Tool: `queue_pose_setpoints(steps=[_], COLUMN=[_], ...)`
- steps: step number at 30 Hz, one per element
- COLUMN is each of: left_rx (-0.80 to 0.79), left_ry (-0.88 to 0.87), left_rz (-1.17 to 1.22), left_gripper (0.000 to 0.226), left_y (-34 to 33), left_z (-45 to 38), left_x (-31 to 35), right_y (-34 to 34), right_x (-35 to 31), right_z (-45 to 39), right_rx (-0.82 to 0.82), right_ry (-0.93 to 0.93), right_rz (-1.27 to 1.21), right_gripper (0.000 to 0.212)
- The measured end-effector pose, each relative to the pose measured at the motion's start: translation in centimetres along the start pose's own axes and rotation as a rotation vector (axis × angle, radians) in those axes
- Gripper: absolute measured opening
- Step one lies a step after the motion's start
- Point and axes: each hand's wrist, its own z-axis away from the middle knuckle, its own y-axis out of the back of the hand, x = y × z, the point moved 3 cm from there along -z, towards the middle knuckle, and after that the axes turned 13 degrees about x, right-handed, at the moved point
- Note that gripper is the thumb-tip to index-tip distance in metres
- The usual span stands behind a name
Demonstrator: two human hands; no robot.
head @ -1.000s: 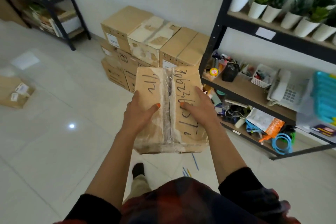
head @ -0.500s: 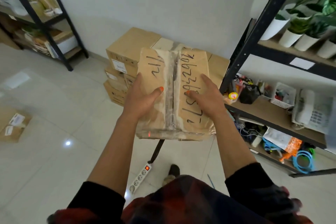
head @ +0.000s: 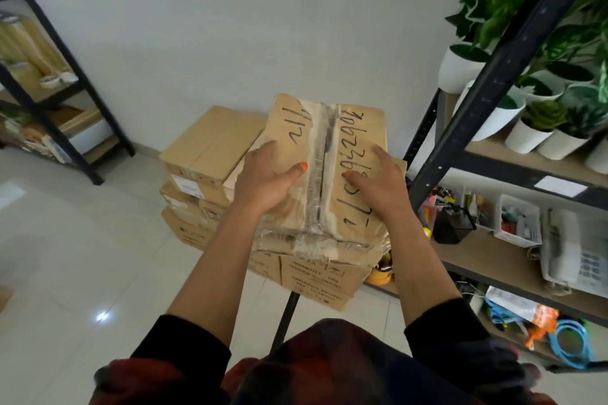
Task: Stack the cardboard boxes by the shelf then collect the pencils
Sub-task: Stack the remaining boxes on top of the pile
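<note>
A taped cardboard box (head: 316, 128) with black handwriting on its lid is held between both my hands. My left hand (head: 263, 181) grips its left side with the thumb on top. My right hand (head: 378, 187) holds the right side, thumb on the lid. The box sits over the top of the stack of cardboard boxes (head: 210, 145) against the wall, beside the black shelf (head: 493, 76). I cannot tell whether it rests on the stack. No pencils are in view.
The shelf on the right carries white plant pots (head: 526, 138), a desk phone (head: 572, 256) and small bins. A second black shelf (head: 59, 76) stands at the left. A black cable (head: 286, 316) runs across the tiled floor below the boxes.
I have walked up to the stack, and the held box has moved forward from in front of the stack to over its top. The pencils on the floor have left the view.
</note>
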Motion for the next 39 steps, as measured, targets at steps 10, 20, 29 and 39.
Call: queue_pose_setpoints(steps=[10,20,29,39], left_rx=[-0.261,-0.206,-0.210,-0.114], left_ry=[-0.041,-0.163,-0.244,-0.322], left_rz=[0.000,-0.148,-0.152,-0.169], left_gripper=[0.065,0.074,0.069,0.051], left_y=[-8.7,-11.9,-13.0,-12.5], left_z=[-3.6,-5.4,-7.2,-7.4], left_x=[-1.1,-0.7,0.4,-0.2], right_y=[-0.1,-0.7,-0.9,-1.6], right_x=[4.7,5.3,5.7,5.5], right_z=[-4.5,-5.7,-2.5,-3.7], right_rx=[0.014,0.244,-0.174,-0.131], right_ry=[-0.105,-0.030,0.290,0.275], right_rz=[0.195,0.378,0.542,0.617], right_gripper=[0.069,0.056,0.091,0.089])
